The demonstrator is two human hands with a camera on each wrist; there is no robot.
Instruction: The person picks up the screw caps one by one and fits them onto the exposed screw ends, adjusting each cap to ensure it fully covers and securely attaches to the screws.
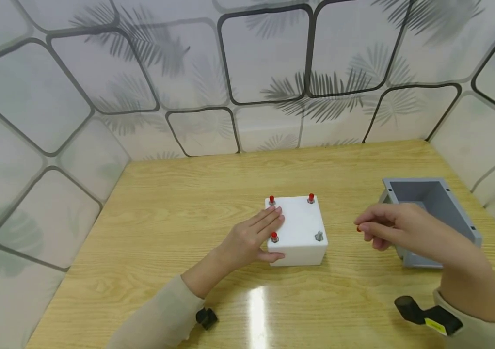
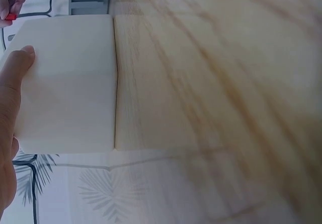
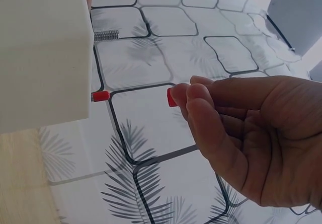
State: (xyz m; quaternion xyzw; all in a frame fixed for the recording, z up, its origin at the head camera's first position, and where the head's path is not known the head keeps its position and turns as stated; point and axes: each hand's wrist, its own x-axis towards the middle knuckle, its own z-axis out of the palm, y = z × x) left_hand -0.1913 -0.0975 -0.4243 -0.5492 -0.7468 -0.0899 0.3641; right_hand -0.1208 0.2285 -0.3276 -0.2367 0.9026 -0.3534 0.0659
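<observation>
A white block sits on the wooden table in the middle of the head view. Small red caps top the posts at three of its corners, among them the far right cap and the near left cap. At the near right corner stands a bare, threaded-looking metal post. My left hand rests on the block's left side, straight fingers across the top and thumb against the front face. Right of the block, in the air, my right hand pinches another small red cap between thumb and fingertips.
A grey plastic bin stands at the right of the table, partly behind my right hand and forearm; most of its inside is hidden. Patterned cloth walls enclose the table at the back and sides.
</observation>
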